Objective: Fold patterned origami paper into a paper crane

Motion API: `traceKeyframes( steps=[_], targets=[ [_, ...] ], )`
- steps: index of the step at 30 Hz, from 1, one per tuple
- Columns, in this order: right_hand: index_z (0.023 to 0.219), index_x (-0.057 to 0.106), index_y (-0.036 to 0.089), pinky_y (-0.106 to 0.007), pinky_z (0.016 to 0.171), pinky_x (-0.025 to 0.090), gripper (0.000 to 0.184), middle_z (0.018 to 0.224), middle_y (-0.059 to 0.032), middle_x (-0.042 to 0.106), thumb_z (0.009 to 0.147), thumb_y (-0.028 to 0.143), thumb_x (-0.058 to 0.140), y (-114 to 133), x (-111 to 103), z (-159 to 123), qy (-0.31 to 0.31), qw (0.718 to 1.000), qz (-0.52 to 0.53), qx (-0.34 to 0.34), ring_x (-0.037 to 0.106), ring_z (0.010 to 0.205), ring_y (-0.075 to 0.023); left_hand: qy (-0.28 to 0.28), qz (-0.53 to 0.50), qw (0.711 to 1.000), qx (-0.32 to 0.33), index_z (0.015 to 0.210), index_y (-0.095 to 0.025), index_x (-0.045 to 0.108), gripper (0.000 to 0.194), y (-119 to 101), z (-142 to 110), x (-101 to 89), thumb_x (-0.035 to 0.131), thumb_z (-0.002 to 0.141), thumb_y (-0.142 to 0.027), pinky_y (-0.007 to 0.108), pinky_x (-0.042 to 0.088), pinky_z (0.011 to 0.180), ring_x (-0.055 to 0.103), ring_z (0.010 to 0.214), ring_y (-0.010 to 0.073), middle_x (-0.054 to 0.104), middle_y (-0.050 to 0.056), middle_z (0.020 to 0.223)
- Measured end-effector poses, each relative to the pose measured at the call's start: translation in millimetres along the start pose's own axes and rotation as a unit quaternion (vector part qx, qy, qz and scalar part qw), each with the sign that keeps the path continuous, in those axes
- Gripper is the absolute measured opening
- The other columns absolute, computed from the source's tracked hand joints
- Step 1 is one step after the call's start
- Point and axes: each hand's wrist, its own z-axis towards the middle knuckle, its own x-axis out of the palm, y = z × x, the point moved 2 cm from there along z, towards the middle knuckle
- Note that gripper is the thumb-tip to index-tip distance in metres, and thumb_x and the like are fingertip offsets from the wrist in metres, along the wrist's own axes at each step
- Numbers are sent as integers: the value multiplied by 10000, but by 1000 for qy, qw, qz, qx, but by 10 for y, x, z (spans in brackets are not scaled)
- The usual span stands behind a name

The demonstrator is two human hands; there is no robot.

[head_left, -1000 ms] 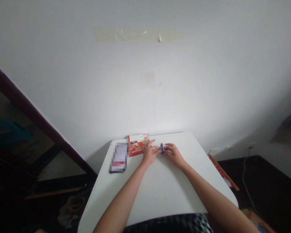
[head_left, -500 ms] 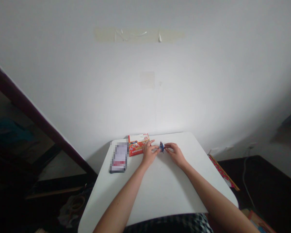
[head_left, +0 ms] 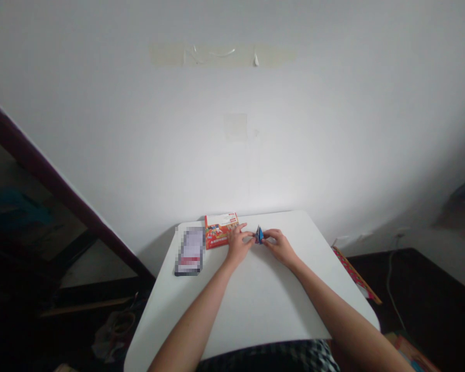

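Note:
Between my two hands, over the far part of the white table, is a small folded paper piece point(head_left: 259, 235), blue and dark, with a pointed top. My left hand point(head_left: 239, 245) pinches its left side between thumb and index finger, while the other fingers spread over the edge of a red and white printed packet point(head_left: 218, 235). From the right, my right hand point(head_left: 281, 245) grips the folded paper with thumb and fingertips. The fine folds are too small to make out.
A phone point(head_left: 190, 251) with a blurred-out screen lies left of the packet on the white table point(head_left: 265, 305). The wall point(head_left: 279, 155) stands right behind the table. On the floor to the right lie a patterned strip point(head_left: 354, 274) and a cable point(head_left: 389, 284).
The folded paper has been spread a little and shows a wider blue face. My right hand's fingers have closed in slightly toward it; my left hand stays nearly in place.

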Motion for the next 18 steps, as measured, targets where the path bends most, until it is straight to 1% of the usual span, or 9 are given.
traceKeyframes(
  steps=[4,7,12,16,18],
  targets=[
    [901,770,242,-421,1008,482,136,977,-57,765,816,327,705,-21,0,1,-1,1000,9,14,650,1061,-264,-4,-5,1000,5,951,-312,822,170,-5,-6,-12,794,799,-243,531,368,1174,542,1332,293,640,43,1409],
    [856,752,234,-410,979,492,132,954,-59,758,809,348,707,-55,15,-1,-16,999,19,26,657,1030,-263,-14,-23,1000,5,997,-311,811,205,-3,-9,-29,793,801,-252,515,387,1165,563,1312,278,657,46,1385],
    [861,737,227,-408,979,489,205,969,-63,748,811,422,699,-117,30,-9,-60,997,28,41,651,1041,-269,-12,-37,999,4,917,-289,825,98,-11,-10,-35,747,858,-295,513,383,1168,582,1286,267,687,45,1347],
    [869,735,232,-408,1000,480,230,994,-63,745,802,451,709,-143,35,-5,-56,997,34,43,637,1085,-274,-8,-20,1000,5,911,-301,833,94,-24,-17,-18,793,826,-316,541,352,1182,567,1296,282,688,40,1343],
    [871,738,233,-412,1012,475,226,1013,-68,746,796,445,720,-140,33,0,-51,997,37,41,631,1112,-277,-4,-11,1000,6,892,-299,833,83,-26,-21,-7,807,814,-297,553,341,1185,560,1303,287,688,37,1345]
  ],
)
